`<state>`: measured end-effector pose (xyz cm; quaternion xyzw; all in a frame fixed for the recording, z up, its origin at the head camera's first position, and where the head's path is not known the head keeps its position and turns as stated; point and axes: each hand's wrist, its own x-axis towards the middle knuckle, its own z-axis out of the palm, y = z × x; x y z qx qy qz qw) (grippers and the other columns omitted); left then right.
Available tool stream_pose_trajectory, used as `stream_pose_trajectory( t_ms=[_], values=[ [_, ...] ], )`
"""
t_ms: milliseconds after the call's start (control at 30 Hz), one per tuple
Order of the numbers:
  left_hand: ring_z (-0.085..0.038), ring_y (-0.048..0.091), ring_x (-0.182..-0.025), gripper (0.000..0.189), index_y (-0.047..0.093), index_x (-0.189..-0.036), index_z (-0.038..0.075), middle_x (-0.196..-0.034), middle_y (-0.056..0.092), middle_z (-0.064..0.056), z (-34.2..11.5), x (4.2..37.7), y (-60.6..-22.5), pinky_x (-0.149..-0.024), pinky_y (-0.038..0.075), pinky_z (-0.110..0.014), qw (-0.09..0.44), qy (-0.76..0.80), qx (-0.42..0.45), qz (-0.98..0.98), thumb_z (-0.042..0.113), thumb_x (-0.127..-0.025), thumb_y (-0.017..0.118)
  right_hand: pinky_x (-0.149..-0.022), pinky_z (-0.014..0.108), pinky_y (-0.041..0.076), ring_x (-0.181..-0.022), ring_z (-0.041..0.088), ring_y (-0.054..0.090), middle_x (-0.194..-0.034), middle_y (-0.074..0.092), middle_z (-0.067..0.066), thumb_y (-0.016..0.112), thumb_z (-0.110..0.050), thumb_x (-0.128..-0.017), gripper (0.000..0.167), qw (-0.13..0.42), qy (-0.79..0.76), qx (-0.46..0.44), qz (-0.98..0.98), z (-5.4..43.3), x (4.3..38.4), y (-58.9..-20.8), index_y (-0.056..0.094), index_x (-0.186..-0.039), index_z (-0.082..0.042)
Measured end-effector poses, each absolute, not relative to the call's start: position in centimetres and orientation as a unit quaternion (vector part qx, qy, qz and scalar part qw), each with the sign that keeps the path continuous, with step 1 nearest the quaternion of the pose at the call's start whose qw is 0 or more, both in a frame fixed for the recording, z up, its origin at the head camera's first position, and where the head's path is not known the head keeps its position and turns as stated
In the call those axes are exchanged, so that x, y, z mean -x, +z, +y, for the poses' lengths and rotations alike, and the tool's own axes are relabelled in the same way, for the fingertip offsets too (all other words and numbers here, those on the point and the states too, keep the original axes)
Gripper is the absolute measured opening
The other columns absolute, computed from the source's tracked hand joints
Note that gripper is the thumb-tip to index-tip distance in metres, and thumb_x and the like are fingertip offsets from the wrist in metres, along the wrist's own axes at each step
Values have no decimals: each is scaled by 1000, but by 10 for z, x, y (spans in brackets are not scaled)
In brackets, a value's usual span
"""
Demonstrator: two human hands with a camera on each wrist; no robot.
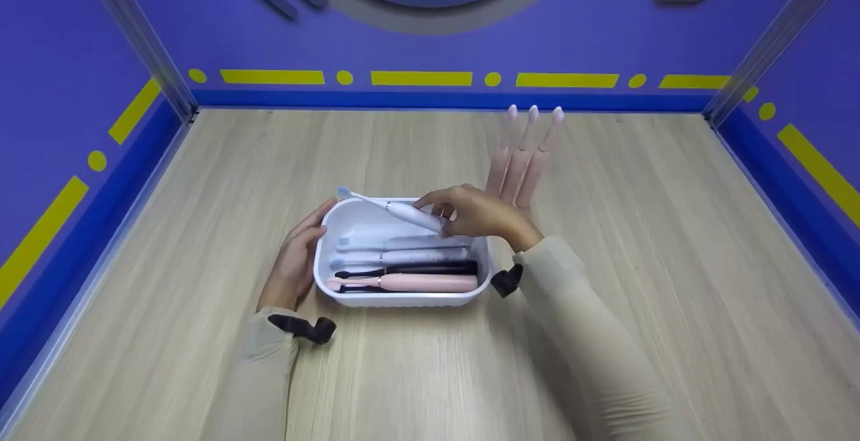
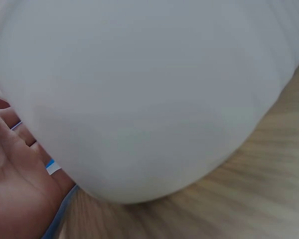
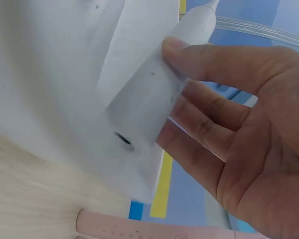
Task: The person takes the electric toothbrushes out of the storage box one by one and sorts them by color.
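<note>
My right hand (image 1: 474,211) pinches a white electric toothbrush (image 1: 413,216) by its handle, between thumb and fingers. The brush is tilted over the back of a white plastic bin (image 1: 403,300), its pale blue bristle head pointing left. In the right wrist view the toothbrush handle (image 3: 149,94) shows its base end, with the thumb across it. My left hand (image 1: 295,259) rests against the bin's left end, fingertips at the rim; part of it hides behind the bin wall (image 2: 139,99) in the left wrist view. Inside lie white toothbrushes (image 1: 423,256), black ones (image 1: 430,267) and a pink toothbrush (image 1: 428,283).
Behind my right hand, three pink electric toothbrushes (image 1: 516,169) lie side by side on the wooden table (image 1: 403,374), heads toward the back wall. Blue panels (image 1: 430,51) with yellow markings enclose the table at the back and sides.
</note>
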<state>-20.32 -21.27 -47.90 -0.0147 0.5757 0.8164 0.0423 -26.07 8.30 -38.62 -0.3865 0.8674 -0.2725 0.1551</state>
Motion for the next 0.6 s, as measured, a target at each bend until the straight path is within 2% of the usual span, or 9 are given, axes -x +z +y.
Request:
stream_pose_trajectory(
  t_ms=[333,600],
  values=[
    [-16,18,-148,52,32,-149,2,-159,26,-7,-213,203,-479,-122,14,-31,43,810,12,585,1,-97,29,-86,43,57,-97,28,68,-108,70,17,70,4,-78,53,132,-314,364,867,93,259,-390,61,-129,-9],
    [-16,18,-148,52,31,-149,2,-159,25,-6,-212,203,-478,-122,15,-31,41,812,16,581,2,-97,30,-87,50,55,-93,29,67,-104,70,17,70,4,-77,54,100,-349,361,859,98,257,-389,60,-129,-7]
  ],
)
